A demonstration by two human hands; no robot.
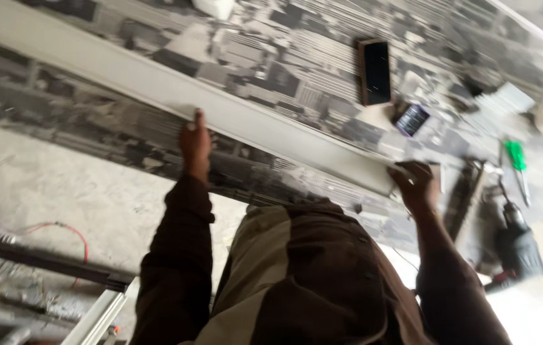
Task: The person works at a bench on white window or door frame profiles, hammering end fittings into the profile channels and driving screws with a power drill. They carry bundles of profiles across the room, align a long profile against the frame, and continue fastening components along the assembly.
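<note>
Head view, blurred by motion. A long pale grey strip [175, 89], a flat profile or panel edge, is seen running diagonally from upper left to lower right across a grey-and-black patterned sheet [297, 64] laid on the floor.

The left hand [194, 144] is laid on the strip's near edge about midway along, fingers pointing up and pressed flat; whether anything is pinched in the grip cannot be told. The right hand [415, 185] is placed at the strip's lower right end, fingers curled over that end; the grip appears closed on it, though blur hides detail.

A dark phone [375, 71] is noted lying on the sheet beyond the strip, a smaller lit device [412, 119] just beside it. A green-handled screwdriver [517, 163] and a dark power drill [519, 246] lie right of the right hand. A red wire [60, 227] is seen on the bare concrete floor [54, 185] at left.
</note>
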